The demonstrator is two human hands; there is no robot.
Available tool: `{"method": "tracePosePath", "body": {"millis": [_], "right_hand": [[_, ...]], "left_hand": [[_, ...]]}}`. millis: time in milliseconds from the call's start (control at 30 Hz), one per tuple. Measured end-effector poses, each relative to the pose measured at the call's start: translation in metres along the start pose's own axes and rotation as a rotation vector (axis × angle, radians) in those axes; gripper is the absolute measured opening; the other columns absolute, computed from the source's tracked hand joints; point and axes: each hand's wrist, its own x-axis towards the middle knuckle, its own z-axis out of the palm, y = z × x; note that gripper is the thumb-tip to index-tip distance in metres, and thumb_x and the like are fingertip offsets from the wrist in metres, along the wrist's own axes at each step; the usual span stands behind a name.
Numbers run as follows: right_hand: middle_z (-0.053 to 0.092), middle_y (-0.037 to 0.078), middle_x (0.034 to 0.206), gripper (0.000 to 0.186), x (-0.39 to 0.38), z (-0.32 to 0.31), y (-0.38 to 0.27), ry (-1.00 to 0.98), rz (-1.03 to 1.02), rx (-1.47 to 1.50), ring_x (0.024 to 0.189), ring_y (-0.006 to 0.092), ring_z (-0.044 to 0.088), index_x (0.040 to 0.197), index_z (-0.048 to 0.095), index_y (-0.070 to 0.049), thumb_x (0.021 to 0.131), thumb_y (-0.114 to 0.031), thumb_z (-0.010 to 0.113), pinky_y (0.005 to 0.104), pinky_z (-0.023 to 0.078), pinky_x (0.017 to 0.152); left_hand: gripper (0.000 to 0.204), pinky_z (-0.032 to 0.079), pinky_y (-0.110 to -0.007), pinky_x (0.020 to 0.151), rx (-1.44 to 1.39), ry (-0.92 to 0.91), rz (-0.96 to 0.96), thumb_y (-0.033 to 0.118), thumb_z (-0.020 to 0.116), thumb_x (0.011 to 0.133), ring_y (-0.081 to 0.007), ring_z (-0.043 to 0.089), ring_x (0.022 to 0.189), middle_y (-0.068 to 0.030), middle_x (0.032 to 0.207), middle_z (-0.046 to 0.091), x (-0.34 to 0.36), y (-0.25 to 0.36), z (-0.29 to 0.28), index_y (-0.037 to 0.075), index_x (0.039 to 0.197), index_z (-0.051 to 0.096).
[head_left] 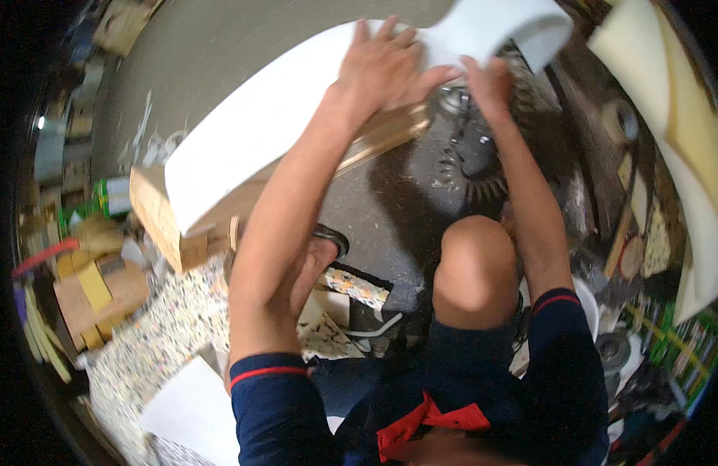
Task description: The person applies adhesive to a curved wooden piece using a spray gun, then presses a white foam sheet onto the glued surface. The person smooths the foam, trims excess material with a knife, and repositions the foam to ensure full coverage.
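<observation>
A long, smooth white sheet (pixel 258 109) lies over a low wooden bench or block (pixel 153 210) in front of me. Its far right part bends and curls over at the end. My left hand (pixel 382 68) presses flat on it with fingers spread and the thumb reaching right. Just to the right, my right hand (pixel 489 85) is at the sheet's near edge, thumb up against it and fingers curled in. Motion blurs that hand, and part of its grip is hidden. Below it on the floor stands a dark machine part with a ring of metal coils (pixel 475 155).
Cream foam sheets (pixel 669 101) lean at the right, near a tape roll (pixel 623 120). Speckled foam (pixel 173 334) spreads at lower left, with a white piece (pixel 192 408) on it. A cardboard box (pixel 103 299) sits at the left. My bent knee (pixel 475 264) is between my arms.
</observation>
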Motion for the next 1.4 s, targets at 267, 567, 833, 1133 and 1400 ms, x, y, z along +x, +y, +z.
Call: {"method": "tracePosePath", "body": {"millis": [267,567,833,1133,1400], "right_hand": [[0.073,0.024,0.087,0.064,0.05,0.007,0.052,0.082,-0.116,-0.065,0.084,0.037,0.071,0.092,0.073,0.009,0.072,-0.052,0.081,0.0437,0.053,0.081],[0.07,0.02,0.095,0.063,0.055,0.006,0.04,-0.082,0.239,0.502,0.083,0.0308,0.067,0.124,0.056,0.013,0.081,-0.025,0.082,0.0369,0.053,0.077],[0.057,0.033,0.131,0.082,0.003,-0.068,-0.097,0.236,-0.507,-0.297,0.123,0.0439,0.055,0.133,0.049,0.015,0.091,-0.054,0.063,0.0472,0.042,0.106],[0.014,0.024,0.164,0.095,-0.2,0.146,-0.268,-0.391,-0.863,-0.604,0.153,0.0413,0.01,0.159,0.024,-0.008,0.094,-0.077,0.024,0.0715,0.004,0.116],[0.029,0.02,0.16,0.071,-0.274,0.158,-0.276,-0.447,-1.548,-0.359,0.149,0.0353,0.028,0.153,0.034,-0.006,0.102,-0.054,0.04,0.0609,0.024,0.118]], "left_hand": [[0.075,0.015,-0.059,0.121,-0.21,0.167,-0.421,0.059,0.033,0.101,-0.0424,0.023,0.149,-0.0255,0.159,0.029,-0.085,-0.048,0.004,0.005,0.153,0.036],[0.082,0.02,-0.045,0.122,-0.147,0.269,-1.009,0.062,0.038,0.1,-0.0467,0.021,0.148,-0.0349,0.158,0.022,-0.317,-0.176,0.042,0.003,0.156,0.029],[0.094,0.024,-0.044,0.119,-0.998,0.695,-1.134,0.065,0.04,0.098,-0.0411,0.029,0.146,-0.0328,0.156,0.027,-0.362,-0.166,0.042,-0.011,0.152,0.021],[0.053,0.043,-0.037,0.094,-1.324,0.714,-1.011,0.042,0.044,0.103,-0.0208,0.053,0.108,-0.0146,0.121,0.059,-0.344,-0.176,0.063,-0.001,0.133,0.053],[0.057,0.043,-0.051,0.102,-1.831,0.713,-1.071,0.045,0.038,0.107,-0.0357,0.053,0.127,-0.022,0.142,0.053,-0.354,-0.167,0.059,0.001,0.143,0.046]]}}
